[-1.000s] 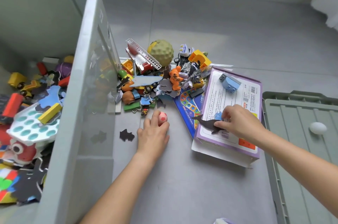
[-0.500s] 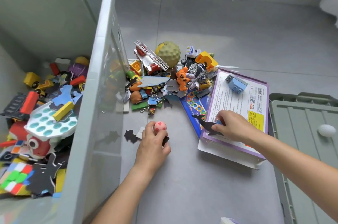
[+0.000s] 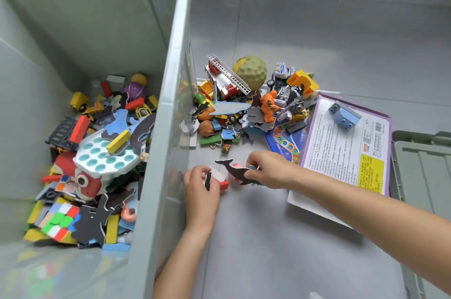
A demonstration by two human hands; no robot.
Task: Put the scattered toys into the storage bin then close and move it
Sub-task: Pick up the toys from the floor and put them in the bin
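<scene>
Whale cutout (image 3: 238, 172) was pinched by right hand (image 3: 267, 170), small pieces (image 3: 208, 180) clutched in left hand (image 3: 200, 187), both beside bin (image 3: 170, 103), evidently for loading.

Soft, even light casts only faint shadows on the grey floor (image 3: 329, 30), while the wide lens bows the walls of the bin (image 3: 181, 30), whose near corner looks blurred and glossy.

No word or number can be made out. The purple-edged box (image 3: 341, 152) on the right bears blocks of fine print, a barcode (image 3: 377, 125) at its far corner and a yellow label (image 3: 371, 173) nearer, all too small to read. The blue game board (image 3: 283, 137) beside it shows only coloured spots.
</scene>
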